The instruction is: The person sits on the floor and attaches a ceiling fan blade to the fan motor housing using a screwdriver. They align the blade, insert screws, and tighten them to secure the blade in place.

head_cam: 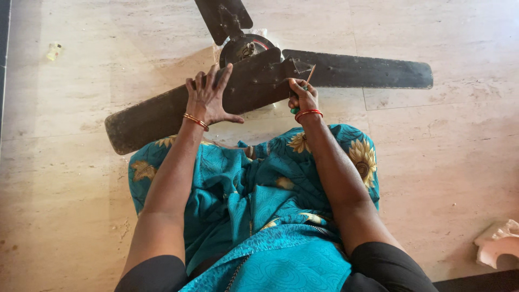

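Seat: the person sits on the pale marble-look stone floor, lap draped in teal cloth printed with yellow sunflowers; both forearms reach forward from it.

Left hand: the left hand, orange bangles at the wrist, lies fingers spread and flat on the long dark metal fan blade that runs towards the floor's left edge; it presses down rather than closing round anything.

Right hand: the right hand, red bangle at the wrist, is curled tight about the green handle of a thin-shafted screwdriver; the shaft slants up to the root of the blade, beside the bracket.

Fan: the dusty black ceiling fan lies flat just beyond the knees; its round motor hub sits towards the far edge of the floor, a second blade reaching right and a third running off the far edge.

Step in hand: judged from the grip, a blade screw near the hub is being worked while the other palm steadies the blade.

Next move calls for: the tip seated square in the screw head; firm downward pressure while turning; the blade kept from shifting.

Elsewhere: a small pale scrap near the far left corner; a white chipped object at the near right edge.
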